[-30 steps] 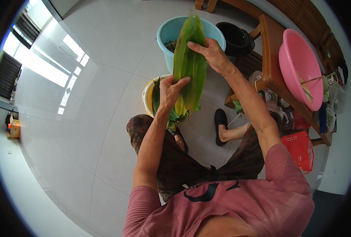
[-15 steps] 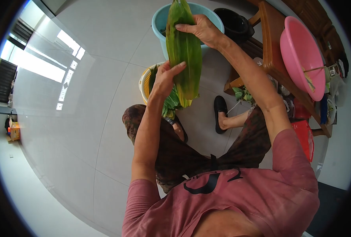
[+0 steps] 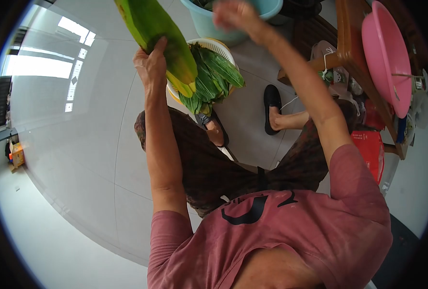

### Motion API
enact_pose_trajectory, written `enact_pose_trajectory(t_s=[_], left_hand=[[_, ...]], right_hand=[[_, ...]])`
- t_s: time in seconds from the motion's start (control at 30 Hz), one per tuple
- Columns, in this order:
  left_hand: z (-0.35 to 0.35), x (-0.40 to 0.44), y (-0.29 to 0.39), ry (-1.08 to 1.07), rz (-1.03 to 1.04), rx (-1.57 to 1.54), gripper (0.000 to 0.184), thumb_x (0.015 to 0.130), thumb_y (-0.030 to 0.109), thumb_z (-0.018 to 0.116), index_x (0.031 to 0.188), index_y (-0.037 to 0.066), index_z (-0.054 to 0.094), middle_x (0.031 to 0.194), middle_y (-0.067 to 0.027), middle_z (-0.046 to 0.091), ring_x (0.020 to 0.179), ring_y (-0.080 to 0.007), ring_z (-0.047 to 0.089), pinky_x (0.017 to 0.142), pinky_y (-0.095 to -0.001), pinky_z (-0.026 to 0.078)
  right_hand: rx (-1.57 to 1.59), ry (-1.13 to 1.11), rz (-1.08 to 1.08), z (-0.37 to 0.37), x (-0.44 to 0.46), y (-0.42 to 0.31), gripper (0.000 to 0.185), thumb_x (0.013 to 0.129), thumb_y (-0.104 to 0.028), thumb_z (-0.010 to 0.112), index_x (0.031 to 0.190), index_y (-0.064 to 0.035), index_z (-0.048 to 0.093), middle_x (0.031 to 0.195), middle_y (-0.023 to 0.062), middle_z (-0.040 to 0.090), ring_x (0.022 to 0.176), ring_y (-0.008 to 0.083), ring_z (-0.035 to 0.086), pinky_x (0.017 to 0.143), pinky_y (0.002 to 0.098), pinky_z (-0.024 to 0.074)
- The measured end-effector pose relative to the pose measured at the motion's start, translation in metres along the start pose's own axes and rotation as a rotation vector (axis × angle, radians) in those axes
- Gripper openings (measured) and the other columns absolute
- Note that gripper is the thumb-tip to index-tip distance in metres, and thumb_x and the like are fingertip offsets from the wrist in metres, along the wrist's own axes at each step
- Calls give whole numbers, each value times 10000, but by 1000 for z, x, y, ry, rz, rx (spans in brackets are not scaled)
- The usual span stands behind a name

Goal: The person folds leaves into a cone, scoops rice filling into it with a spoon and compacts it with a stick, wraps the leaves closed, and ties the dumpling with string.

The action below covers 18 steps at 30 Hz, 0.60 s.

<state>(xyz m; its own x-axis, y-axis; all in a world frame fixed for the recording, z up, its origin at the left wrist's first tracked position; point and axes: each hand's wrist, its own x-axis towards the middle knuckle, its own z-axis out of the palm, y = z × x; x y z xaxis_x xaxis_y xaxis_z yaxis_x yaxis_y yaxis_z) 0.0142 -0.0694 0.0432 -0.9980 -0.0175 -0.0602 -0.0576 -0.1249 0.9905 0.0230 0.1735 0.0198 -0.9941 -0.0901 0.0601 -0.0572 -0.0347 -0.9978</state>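
My left hand (image 3: 151, 65) is closed on long, broad bamboo leaves (image 3: 151, 21), green with yellowing lower ends, its thumb lying across them. Their upper end runs out of the top of the view. Just right of this hand, a white and yellow basket (image 3: 225, 50) stands on the floor, with darker green bamboo leaves (image 3: 213, 79) heaped in it and hanging over its front. My right hand (image 3: 235, 20), empty of the held leaves, is over the light blue bucket (image 3: 202, 21). Motion smears its fingers. Something dark lies inside the bucket, partly cut off by the frame.
A wooden chair (image 3: 346, 55) on the right carries a pink basin (image 3: 380, 53). Below it are plastic bags and a red bag (image 3: 368, 149). A dark container (image 3: 300, 8) sits beside the bucket. My feet in black shoes (image 3: 272, 108) rest on the tiled floor (image 3: 93, 149).
My right hand has let go of the bamboo leaves and moved apart from them. My left hand has carried them up and left, uncovering the basket. The view has shifted, too.
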Motion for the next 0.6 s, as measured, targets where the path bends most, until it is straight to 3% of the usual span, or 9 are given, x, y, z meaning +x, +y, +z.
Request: enact_pose_trajectory(t_s=[0.07,0.1,0.13,0.17,0.27,0.37,0.47,0.57,0.6], left_hand=[[1,3,-2,-26,-42,23,181,762,90,641,885,-41,625,845,-99,642,728,-157,602,680,-270,484],[3,4,0,-16,-58,-14,187,760,93,644,887,-43,623,850,-98,641,734,-155,599,688,-267,479],[5,4,3,-4,-71,-50,194,757,96,648,888,-45,622,855,-97,640,740,-154,597,696,-263,473],[6,5,4,11,-83,-89,200,755,99,651,890,-46,621,860,-96,639,746,-152,594,704,-260,467],[8,8,-2,-26,-87,-59,206,750,102,659,888,-46,620,859,-94,638,730,-145,590,692,-256,462],[9,9,-2,-3,-103,-41,204,749,105,661,883,-45,621,856,-94,638,731,-141,590,687,-257,464],[11,11,-3,-23,-103,-58,210,747,107,664,888,-42,619,856,-92,638,731,-138,590,684,-258,465],[11,11,-4,-25,-102,-56,216,750,103,659,904,-43,614,858,-92,638,732,-142,593,689,-262,470],[10,11,-4,-18,-108,-64,215,751,98,656,907,-43,613,859,-93,638,731,-145,595,691,-264,474]], right_hand=[[-800,-109,212,-7,-30,90,226,780,-240,634,826,-25,583,796,83,629,703,179,609,627,342,481],[-880,-107,238,-9,-50,130,317,729,-268,674,877,-30,526,768,118,604,705,220,606,609,368,461],[-896,46,266,-2,-67,159,293,736,-235,671,884,-41,508,737,99,588,675,216,587,585,361,451],[-910,198,291,6,-79,180,276,744,-203,667,891,-52,490,706,81,572,645,212,568,560,355,441],[-1100,339,400,27,-91,214,360,720,-173,697,900,-32,419,694,100,554,654,233,572,565,379,436],[-747,346,459,13,-85,217,301,740,-161,683,849,17,467,702,118,558,668,240,571,591,380,437],[-719,288,496,6,-81,207,287,762,-204,659,769,6,464,784,171,571,761,276,578,668,403,448],[-635,227,644,8,-75,189,257,776,-196,638,737,36,536,778,171,567,743,277,573,643,394,433],[-753,235,489,10,-78,192,233,782,-185,627,755,35,554,772,171,563,727,272,566,630,389,425]])
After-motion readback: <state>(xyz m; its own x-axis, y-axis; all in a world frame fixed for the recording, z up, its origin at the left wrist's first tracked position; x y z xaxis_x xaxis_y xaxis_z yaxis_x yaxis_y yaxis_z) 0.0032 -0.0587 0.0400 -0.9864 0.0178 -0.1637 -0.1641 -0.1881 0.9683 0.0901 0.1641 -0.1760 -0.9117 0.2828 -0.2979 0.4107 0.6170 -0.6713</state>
